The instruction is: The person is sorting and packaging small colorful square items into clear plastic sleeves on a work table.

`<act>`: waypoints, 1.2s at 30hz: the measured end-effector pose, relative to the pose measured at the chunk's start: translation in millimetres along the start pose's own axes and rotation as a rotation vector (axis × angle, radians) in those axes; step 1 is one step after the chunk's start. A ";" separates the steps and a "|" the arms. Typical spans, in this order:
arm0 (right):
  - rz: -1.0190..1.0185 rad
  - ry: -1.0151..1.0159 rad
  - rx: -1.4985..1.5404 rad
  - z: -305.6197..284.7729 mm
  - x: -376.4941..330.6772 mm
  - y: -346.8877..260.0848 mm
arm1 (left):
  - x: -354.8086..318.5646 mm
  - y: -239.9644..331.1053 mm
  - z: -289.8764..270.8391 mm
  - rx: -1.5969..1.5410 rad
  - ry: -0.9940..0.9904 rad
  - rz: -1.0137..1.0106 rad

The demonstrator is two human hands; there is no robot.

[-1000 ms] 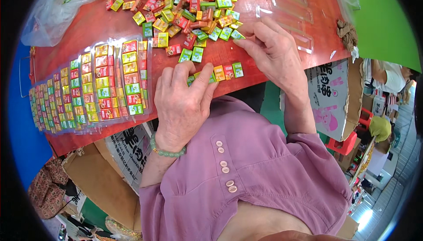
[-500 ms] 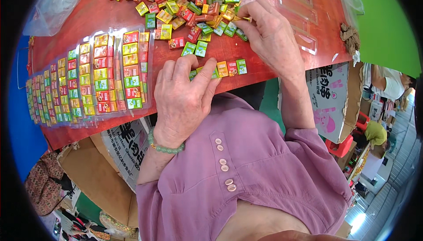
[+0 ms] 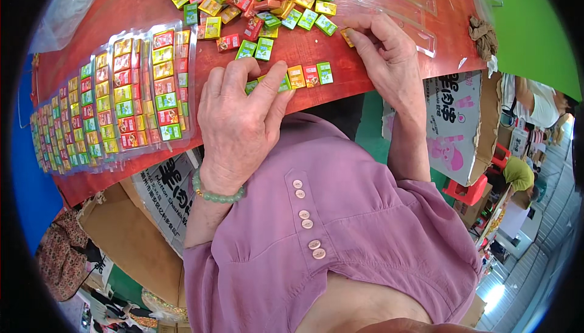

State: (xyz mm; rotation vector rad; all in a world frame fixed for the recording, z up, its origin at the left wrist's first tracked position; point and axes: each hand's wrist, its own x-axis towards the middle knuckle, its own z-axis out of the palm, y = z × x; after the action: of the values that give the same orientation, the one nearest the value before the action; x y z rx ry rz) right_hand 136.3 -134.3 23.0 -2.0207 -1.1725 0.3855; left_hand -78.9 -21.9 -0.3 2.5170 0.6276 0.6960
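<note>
My left hand [image 3: 240, 120], with a green bead bracelet at its wrist, is bent over a short row of small boxes [image 3: 312, 76]. Its fingers and thumb close round the row's left part and hide some of it. Yellow, red and green boxes stick out at the right end. Between the thumb and forefinger of my right hand [image 3: 389, 59] is a single small yellow box [image 3: 347, 37], lifted to the right of the row. Beyond both hands lies a loose pile of small red, yellow, green and brown boxes [image 3: 255, 4].
At left, several clear plastic trays [image 3: 188, 83] filled with box columns overlap along the red table [image 3: 340, 98]. Clear trays [image 3: 407, 4] lie at the far right beside a crumpled brown cloth [image 3: 482, 38]. Cardboard cartons [image 3: 146, 235] stand below the table's edge. A person works in the right background.
My right hand has drawn back from the pile towards me and right, a yellow box in its fingertips. My left hand stays at the row. The whole view has shifted slightly.
</note>
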 end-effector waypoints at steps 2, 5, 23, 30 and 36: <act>-0.022 0.000 -0.019 0.2 1.5 1.2 | -0.2 -0.3 1.2 -0.010 0.009 0.006; -0.047 -0.010 -0.042 0.3 4.4 1.3 | -0.2 -0.2 1.6 -0.014 0.011 0.005; -0.063 -0.283 0.001 -15.2 -27.6 -9.9 | -0.3 -5.5 -13.3 -0.138 -0.021 0.052; -0.136 -0.332 -0.105 -11.8 -20.3 -11.0 | -2.4 -4.6 -12.6 -0.173 -0.059 0.013; -0.288 -0.340 -0.125 -5.9 -10.1 1.8 | 3.1 -1.9 -9.7 -0.213 -0.111 0.014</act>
State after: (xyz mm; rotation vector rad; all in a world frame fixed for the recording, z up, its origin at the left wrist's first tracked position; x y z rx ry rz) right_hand 135.4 -146.0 24.5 -1.8978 -1.7101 0.5349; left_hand -82.6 -15.9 7.3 2.3458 0.4705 0.5904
